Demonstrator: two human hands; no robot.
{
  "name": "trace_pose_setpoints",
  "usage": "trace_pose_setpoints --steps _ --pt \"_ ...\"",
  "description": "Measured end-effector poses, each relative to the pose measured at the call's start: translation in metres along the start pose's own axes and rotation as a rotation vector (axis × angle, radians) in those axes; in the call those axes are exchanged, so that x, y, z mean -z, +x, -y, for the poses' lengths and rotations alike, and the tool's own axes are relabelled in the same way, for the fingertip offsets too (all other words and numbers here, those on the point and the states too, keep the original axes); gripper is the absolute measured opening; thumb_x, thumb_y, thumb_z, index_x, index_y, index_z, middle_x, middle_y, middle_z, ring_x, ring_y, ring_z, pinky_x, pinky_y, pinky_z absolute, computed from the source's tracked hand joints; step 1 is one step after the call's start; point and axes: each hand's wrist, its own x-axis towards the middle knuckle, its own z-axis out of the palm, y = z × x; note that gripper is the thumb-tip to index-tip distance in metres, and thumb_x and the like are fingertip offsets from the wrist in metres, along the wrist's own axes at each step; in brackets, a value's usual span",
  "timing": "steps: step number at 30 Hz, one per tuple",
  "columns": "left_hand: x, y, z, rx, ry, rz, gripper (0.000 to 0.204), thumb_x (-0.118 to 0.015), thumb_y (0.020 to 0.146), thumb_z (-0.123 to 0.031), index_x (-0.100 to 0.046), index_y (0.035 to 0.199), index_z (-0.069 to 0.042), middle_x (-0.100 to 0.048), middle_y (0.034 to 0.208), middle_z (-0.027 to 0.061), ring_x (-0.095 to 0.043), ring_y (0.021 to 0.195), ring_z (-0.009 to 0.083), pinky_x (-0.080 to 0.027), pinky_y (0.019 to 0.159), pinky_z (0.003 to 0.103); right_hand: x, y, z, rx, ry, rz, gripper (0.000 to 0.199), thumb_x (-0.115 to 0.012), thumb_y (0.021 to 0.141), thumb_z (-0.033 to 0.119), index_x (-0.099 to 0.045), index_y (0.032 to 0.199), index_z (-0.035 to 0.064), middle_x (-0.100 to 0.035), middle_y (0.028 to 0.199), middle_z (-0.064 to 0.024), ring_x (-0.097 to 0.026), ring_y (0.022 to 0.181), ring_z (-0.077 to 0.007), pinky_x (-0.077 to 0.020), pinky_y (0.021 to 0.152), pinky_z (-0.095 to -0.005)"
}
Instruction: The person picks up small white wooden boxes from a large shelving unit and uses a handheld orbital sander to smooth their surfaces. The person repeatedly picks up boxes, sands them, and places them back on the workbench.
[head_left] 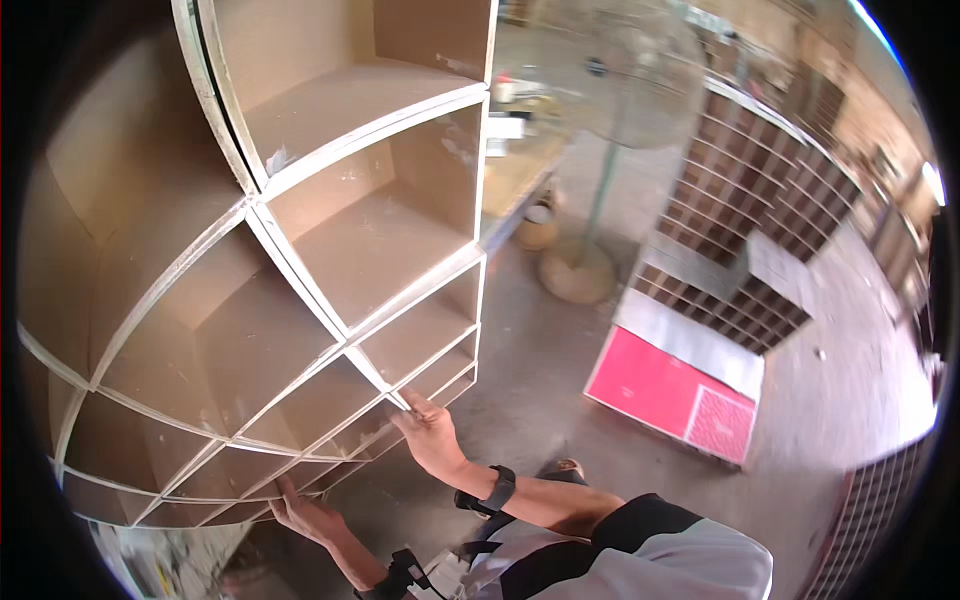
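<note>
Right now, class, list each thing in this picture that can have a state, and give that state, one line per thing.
Cubby shelf unit: upright, its compartments empty.
Left hand: open, fingers on the unit's lower front edge.
Right hand: open, fingertips touching a divider edge.
Pedestal fan: upright on the floor; running or not cannot be told.
Red panel: lying flat on the floor.
Grid shelf unit: lying tilted beside the red panel.

Single head view, fisheye, worn on person's head. Looks down and forward, tilted. Very near brown cubby shelf unit (300, 250) filling left half; straight edges bend toward rim. Own forearms enter from lower edge. Concrete floor (540, 370) below, workshop with fan (610, 120) farther off at right. Dark vignette rings frame.
</note>
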Motion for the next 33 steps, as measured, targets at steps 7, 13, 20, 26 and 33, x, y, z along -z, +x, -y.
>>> trace_pose_setpoints --steps 7,13,20,26,33 --pt "-0.015 0.066 0.054 0.155 -0.051 0.281 0.039 -0.066 0.091 -0.014 -0.06 0.123 0.007 -0.06 0.126 0.0165 -0.059 0.109 0.0244 -0.046 0.096 0.035 -0.02 -0.003 -0.015 0.054 -0.102 -0.269 0.04 -0.061 0.097 0.006 -0.054 0.136 -0.0027 -0.062 0.102 0.0047 -0.05 0.088 -0.0007 -0.0437 0.078 -0.0163" --pt "-0.022 0.075 0.097 0.416 -0.249 0.511 0.039 -0.067 0.091 -0.009 -0.057 0.125 0.006 -0.062 0.125 0.0147 -0.061 0.107 0.0223 -0.048 0.094 0.037 -0.019 -0.035 -0.014 0.202 -0.247 -0.548 0.045 -0.062 0.095 0.008 -0.051 0.139 0.0026 -0.063 0.095 0.0017 -0.051 0.09 -0.003 -0.0447 0.08 -0.0197" --pt "-0.035 0.078 0.126 0.534 -0.276 0.73 0.03 -0.07 0.089 -0.01 -0.062 0.115 0.005 -0.067 0.113 0.0116 -0.062 0.102 0.0189 -0.046 0.092 0.033 -0.038 -0.071 -0.007 0.263 -0.298 -0.771 0.044 -0.058 0.095 -0.002 -0.051 0.138 -0.0033 -0.066 0.113 -0.0013 -0.055 0.099 -0.005 -0.0459 0.089 -0.0206" --pt "-0.063 0.089 0.104 0.525 -0.389 0.926 0.025 -0.071 0.089 -0.01 -0.064 0.109 0.003 -0.067 0.109 0.0116 -0.062 0.098 0.0175 -0.045 0.092 0.033 -0.052 -0.068 -0.017 0.426 -0.119 -0.906 0.037 -0.057 0.093 -0.003 -0.059 0.129 -0.0042 -0.068 0.108 -0.0034 -0.059 0.096 -0.0093 -0.0476 0.087 -0.0251" --pt "-0.112 0.049 0.098 0.583 -0.387 1.118 0.031 -0.075 0.089 -0.017 -0.066 0.108 0.005 -0.067 0.1 0.0064 -0.058 0.09 0.0113 -0.043 0.083 0.028 -0.038 -0.076 0.007 0.632 -0.091 -1.077 0.022 -0.059 0.09 -0.004 -0.067 0.111 -0.0059 -0.07 0.1 -0.006 -0.063 0.091 -0.0125 -0.0492 0.082 -0.0266"
